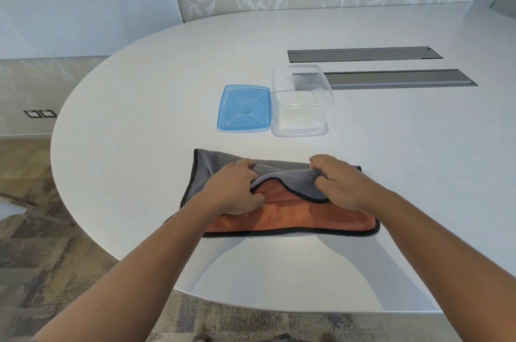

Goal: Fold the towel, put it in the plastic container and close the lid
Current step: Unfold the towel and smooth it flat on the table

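On the bench [134, 174] the left hand [237, 191] and right hand [337, 182] each pinch the grey edge of the half-folded towel [293, 219]. Better to pull both corners level before creasing; lid [244, 108] and container [303, 103] wait beyond.

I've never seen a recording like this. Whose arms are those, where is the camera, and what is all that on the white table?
There is no machine here: a person wears a wide-angle camera on the head, looking forward and down, so the two bare arms are their own. The left hand and the right hand both pinch a towel, grey on one side and orange on the other, mid-fold on the white table. Beyond it stands an open clear plastic container, which looks empty. Its blue lid lies flat beside it, to the left. Two dark slots are set into the tabletop.
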A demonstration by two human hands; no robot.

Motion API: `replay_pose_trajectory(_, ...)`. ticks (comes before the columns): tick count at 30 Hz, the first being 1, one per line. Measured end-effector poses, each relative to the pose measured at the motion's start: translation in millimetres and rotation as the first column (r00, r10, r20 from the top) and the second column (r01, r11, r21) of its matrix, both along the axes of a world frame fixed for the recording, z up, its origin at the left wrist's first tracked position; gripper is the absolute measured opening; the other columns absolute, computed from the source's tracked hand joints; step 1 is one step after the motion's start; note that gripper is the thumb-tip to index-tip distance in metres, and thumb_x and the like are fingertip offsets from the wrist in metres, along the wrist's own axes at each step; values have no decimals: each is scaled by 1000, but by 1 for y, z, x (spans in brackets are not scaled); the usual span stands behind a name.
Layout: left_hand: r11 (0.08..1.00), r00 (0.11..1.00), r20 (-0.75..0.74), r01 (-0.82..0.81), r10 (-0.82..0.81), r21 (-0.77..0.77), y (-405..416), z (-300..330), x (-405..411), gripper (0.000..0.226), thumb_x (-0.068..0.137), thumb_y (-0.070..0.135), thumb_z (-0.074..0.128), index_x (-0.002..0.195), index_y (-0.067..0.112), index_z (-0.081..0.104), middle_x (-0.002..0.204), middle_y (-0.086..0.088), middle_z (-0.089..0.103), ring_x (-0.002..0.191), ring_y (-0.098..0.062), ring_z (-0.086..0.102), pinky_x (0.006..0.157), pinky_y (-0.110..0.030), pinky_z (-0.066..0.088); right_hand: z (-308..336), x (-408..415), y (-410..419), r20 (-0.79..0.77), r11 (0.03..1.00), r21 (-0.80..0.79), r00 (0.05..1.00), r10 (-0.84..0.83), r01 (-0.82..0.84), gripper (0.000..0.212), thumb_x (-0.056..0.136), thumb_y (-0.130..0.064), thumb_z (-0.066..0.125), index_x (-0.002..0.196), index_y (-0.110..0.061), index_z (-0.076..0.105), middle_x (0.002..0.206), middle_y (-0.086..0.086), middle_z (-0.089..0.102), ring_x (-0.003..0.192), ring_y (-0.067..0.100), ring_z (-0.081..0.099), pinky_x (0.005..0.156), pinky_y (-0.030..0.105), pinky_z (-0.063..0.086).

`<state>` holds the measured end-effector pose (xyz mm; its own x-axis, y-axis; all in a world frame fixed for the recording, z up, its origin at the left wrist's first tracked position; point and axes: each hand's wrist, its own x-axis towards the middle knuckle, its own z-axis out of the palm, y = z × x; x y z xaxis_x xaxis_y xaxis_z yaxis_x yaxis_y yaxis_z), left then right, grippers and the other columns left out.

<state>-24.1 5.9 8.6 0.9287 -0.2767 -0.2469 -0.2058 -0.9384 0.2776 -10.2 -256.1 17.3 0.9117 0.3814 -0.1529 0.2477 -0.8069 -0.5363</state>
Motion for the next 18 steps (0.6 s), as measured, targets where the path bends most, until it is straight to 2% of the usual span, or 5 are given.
replay_pose_trajectory(4, 998, 998, -61, 35, -32, 43, 0, 18, 1, 28, 82, 44, 57, 99, 26, 70, 145, 12, 49, 102, -19, 62, 86, -36, 52, 2, 1, -2, -24, 995, -89, 998, -49, 47, 11, 96, -18, 40, 94, -25, 49, 81, -3, 58, 75, 17, 51, 66, 36, 39)
replay_pose_trajectory(7, 999, 990, -139, 28, -24, 30, 2, 35, 2, 23, 84, 35, 55, 104, 29, 66, 124, 10, 61, 97, -20, 63, 85, -37, 53, 7, 6, -4, -65, 995, -74, 995, -77, 72, 12, 95, -20, 40, 92, -26, 49, 85, 0, 60, 78, 20, 53, 69, 38, 40)
replay_pose_trajectory(10, 998, 982, -190, 28, -17, 53, 5, 44, 7, 11, 82, 21, 55, 87, 30, 59, 98, 4, 66, 92, -23, 63, 75, -35, 51, 10, 10, -7, -137, 996, -34, 986, -90, 86, 12, 94, -18, 41, 86, -20, 50, 84, -1, 59, 75, 20, 49, 68, 37, 37)
replay_pose_trajectory(14, 996, 967, -243, 88, -81, 17, 8, 54, 12, 17, 81, 10, 55, 85, 26, 56, 93, 2, 67, 86, -20, 64, 68, -32, 50, 8, 13, -12, -293, 993, 11, 950, -108, 116, 12, 90, -13, 44, 80, -19, 46, 80, -2, 48, 73, 18, 40, 69, 36, 31)
replay_pose_trajectory(18, 998, 960, -271, 66, -65, -7, 15, 50, 17, 13, 86, 12, 57, 92, 23, 57, 94, 3, 64, 82, -16, 61, 67, -31, 49, 4, 14, -16, -355, 994, -29, 928, -111, 108, 11, 89, -12, 47, 80, -17, 49, 82, -1, 52, 73, 20, 42, 68, 36, 33)
